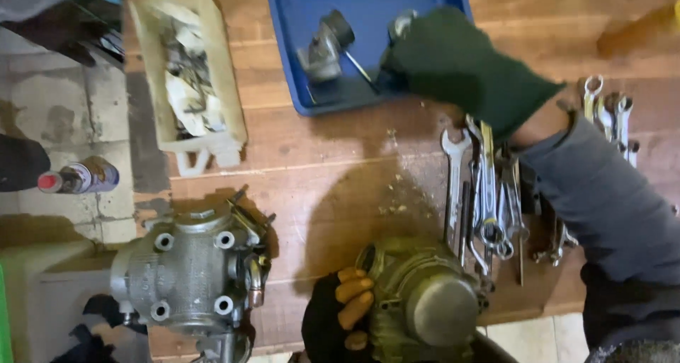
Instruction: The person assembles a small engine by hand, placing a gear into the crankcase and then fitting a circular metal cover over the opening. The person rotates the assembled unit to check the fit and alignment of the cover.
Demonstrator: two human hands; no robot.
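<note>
My right hand (453, 58), in a dark green glove, reaches into a blue tray (283, 65) at the top of the wooden bench. Its fingers are closed around a small shiny metal part (402, 21). A grey metal carburettor-like piece (324, 48) and a thin rod (361, 69) lie in the tray just left of the hand. My left hand (340, 313), in a black glove with orange fingers, grips the left side of a greenish round metal housing (425, 303) at the bench's near edge.
A row of wrenches (485, 193) lies right of centre, with more wrenches (609, 111) at the far right. A grey engine cylinder (188, 271) stands at the lower left. A white tray of scraps (188, 72) sits top left. A spray can (78, 179) lies on the floor.
</note>
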